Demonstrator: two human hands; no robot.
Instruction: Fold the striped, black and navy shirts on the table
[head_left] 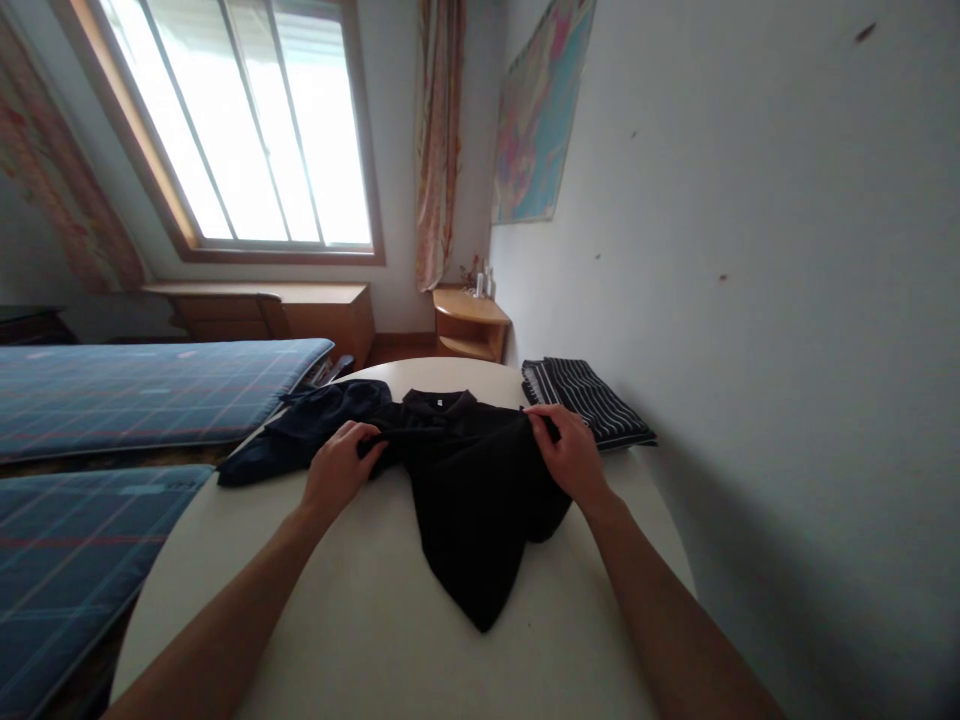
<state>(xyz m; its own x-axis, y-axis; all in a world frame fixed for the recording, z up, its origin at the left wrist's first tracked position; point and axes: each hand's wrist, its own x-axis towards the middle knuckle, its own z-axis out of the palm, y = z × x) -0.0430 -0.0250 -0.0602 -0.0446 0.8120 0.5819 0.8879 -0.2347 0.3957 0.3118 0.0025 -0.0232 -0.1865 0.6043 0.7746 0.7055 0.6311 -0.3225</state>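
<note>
A black collared shirt (472,500) lies partly spread on the round white table (390,620), its collar at the far side and a loose corner hanging toward me. My left hand (345,460) pinches the shirt's left side near the sleeve. On the other side, my right hand (566,450) grips the cloth by the right shoulder between thumb and fingers. The fabric between both hands is drawn up into a fold. Dark navy clothing (307,425) sits crumpled just beyond my left hand. Behind my right hand is a folded black-and-white striped cloth (589,395).
Two blue plaid mattresses (150,395) are at the left. A white wall (787,380) runs close along the table's right side. Beyond the table stand a wooden corner shelf (469,308) and a long wooden desk (322,300) under the window.
</note>
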